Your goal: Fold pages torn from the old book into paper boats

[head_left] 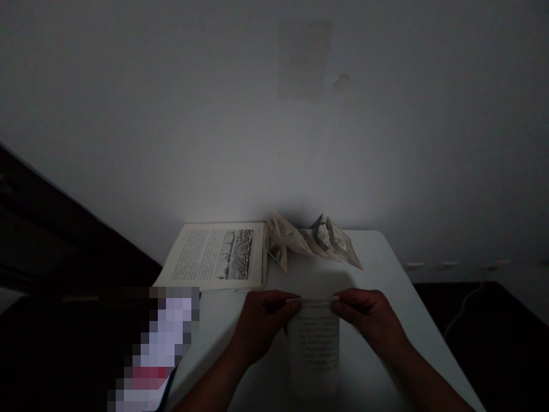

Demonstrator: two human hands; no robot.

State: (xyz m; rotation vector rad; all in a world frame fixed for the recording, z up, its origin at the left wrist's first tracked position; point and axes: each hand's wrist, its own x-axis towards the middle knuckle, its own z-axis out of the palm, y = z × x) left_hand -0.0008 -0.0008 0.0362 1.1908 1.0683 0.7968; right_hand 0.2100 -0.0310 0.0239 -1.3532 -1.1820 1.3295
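A printed paper page hangs upright between my two hands, its top edge folded over in a narrow strip. My left hand pinches the top left corner between thumb and fingers. At the top right corner my right hand pinches the page the same way. Beyond the hands, several folded paper shapes made from printed pages stand on the white table. Left of them lies an open book with text and a dark illustration.
A pixelated, bright screen-like device lies at the table's left edge. The table backs onto a pale wall with a faint patch. A white cable hangs at the right, and a dark slanted object stands at the left.
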